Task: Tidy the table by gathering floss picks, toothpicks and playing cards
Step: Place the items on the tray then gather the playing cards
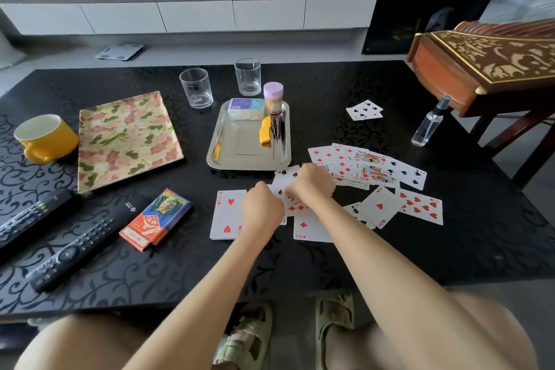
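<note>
In the head view, the stainless tray (240, 141) sits mid-table and serves as the reference. At its far edge stand the floss pick box (245, 108) and the toothpick jar (273, 96), so those two look gathered and the playing cards remain.

Just in front of the tray's near rim, the left hand (262, 207) and right hand (312, 186) meet over a few overlapping cards. Both show only their backs, with the fingers curled down out of sight. I cannot tell whether either pinches a card or merely presses on it.

Near-left of the tray, partly under the left hand, lies a squared stack topped by the two of hearts (226, 215). Right of the tray spreads a loose fan of cards (369, 167). A small group of club cards (364, 110) lies well apart, off the tray's far-right corner.

Done well, this step probably means sliding loose cards flat toward the stack rather than prying each off the glossy top. Both hands can then square the edges. The card box (156, 219) waits left of the stack.

The dark tabletop on the near side of the cards gives sweeping room. The upright spray bottle (429, 123), far right of the tray, stands beside the reach to the club cards and could tip.
</note>
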A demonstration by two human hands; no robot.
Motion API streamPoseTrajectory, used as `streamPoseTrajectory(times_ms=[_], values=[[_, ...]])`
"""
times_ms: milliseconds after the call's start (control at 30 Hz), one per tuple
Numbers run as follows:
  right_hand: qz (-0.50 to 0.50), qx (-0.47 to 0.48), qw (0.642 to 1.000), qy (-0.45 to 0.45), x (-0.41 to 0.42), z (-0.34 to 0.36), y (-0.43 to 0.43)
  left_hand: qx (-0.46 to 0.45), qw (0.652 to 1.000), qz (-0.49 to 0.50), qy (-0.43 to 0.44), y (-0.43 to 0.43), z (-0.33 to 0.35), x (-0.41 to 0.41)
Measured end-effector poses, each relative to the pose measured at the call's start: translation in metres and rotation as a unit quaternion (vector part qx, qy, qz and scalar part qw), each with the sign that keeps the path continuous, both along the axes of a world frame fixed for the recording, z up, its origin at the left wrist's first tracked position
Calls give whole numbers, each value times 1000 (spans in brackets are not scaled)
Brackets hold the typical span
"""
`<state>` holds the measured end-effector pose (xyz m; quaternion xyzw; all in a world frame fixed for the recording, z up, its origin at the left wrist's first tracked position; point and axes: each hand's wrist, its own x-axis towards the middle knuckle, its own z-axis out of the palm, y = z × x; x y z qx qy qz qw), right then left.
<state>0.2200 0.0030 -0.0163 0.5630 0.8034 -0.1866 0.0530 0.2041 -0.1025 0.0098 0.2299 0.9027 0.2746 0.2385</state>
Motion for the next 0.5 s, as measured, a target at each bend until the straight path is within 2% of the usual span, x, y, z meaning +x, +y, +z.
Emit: streamPoseTrajectory(times_ms=[133,233,367,433,500], values=[[12,-66,998,14,3,0,-6,77,995,45,-40,-2,-11,7],[9,-79,994,77,10,1,-22,135,984,69,-95,-3,-17,8],[29,-52,958,279,44,9,-32,224,958,97,-149,-12,-8,10],[36,-38,923,381,73,13,-35,250,950,88,-165,-16,-6,14],[36,-74,881,465,100,11,-40,286,940,40,-180,-17,-8,23]])
